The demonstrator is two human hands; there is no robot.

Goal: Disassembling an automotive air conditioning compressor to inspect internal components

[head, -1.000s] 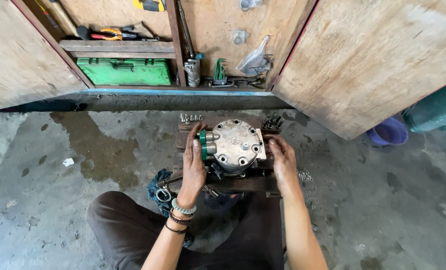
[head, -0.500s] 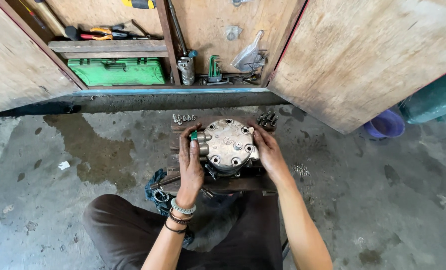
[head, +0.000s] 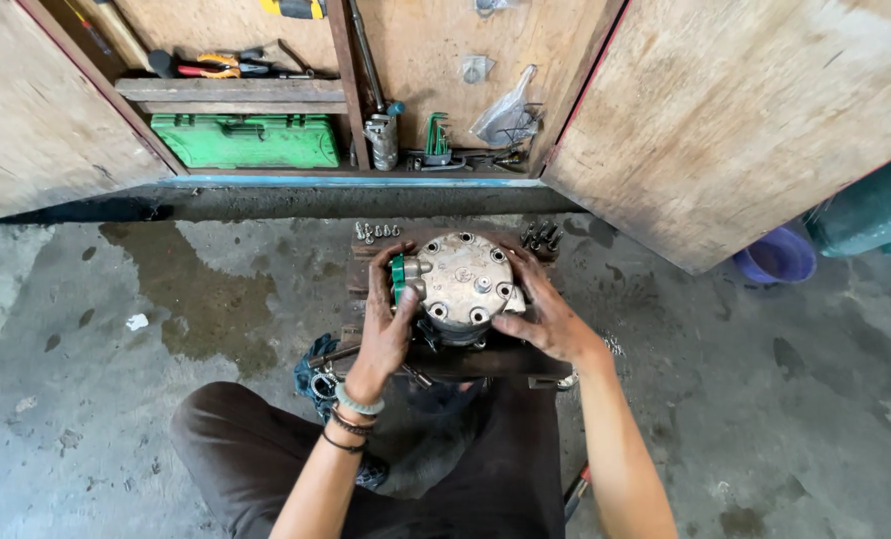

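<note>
Hands grip one round grey metal compressor body [head: 462, 286] on the dark wooden block [head: 485, 359]: left hand [head: 386, 324] clasps its green-fitted side, right hand [head: 543, 314] the opposite side.

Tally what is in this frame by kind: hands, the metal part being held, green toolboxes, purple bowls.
Hands: 2, left hand and right hand
Round metal housing: 1
Green toolbox: 1
Purple bowl: 1
Total: 5

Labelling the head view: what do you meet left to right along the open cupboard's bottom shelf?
Green toolbox → grey metal canister → green hex key set → clear plastic bag.
</note>
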